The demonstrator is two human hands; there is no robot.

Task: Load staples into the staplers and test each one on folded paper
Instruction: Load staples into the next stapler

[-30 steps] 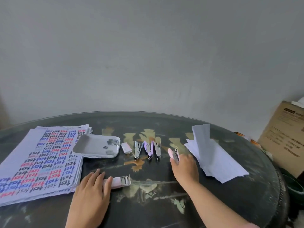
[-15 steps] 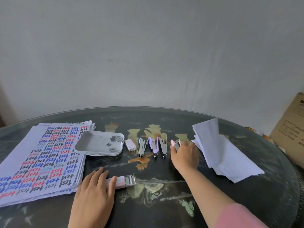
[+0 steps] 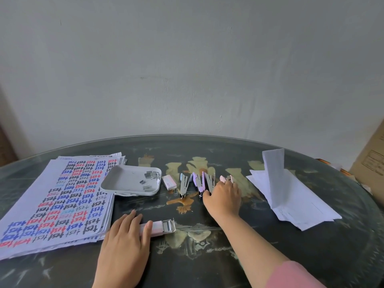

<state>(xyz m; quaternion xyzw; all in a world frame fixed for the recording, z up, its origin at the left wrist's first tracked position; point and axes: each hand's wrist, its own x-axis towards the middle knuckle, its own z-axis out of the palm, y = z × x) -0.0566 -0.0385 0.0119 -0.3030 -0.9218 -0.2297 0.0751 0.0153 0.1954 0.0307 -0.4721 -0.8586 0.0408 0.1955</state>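
**Head view: small stapler joined the row; open stapler awaited staples**

The right hand [image 3: 223,196] curled its fingers round the small pink-and-metal stapler [image 3: 226,178] at its 12 o'clock, at the 3 o'clock end of the row of three pastel metal staplers [image 3: 198,182]. Whether that stapler touched the dark glass-topped table [image 3: 207,258] could not be told. The left hand [image 3: 124,240] lay with straight fingers pressed flat on the long pale pink stapler [image 3: 159,226], its open metal channel pointing to 3 o'clock. The step called for a release parallel to the row, clear of the neighbouring stapler. Next, one of the grey staple strips [image 3: 152,175] in the white rounded plastic tray [image 3: 116,185], at 9 o'clock of the row, was probably to be seated squarely in the channel, with the stapler body pinned against sliding. The folded white paper sheets [image 3: 291,196] lay at 3 o'clock, well apart.
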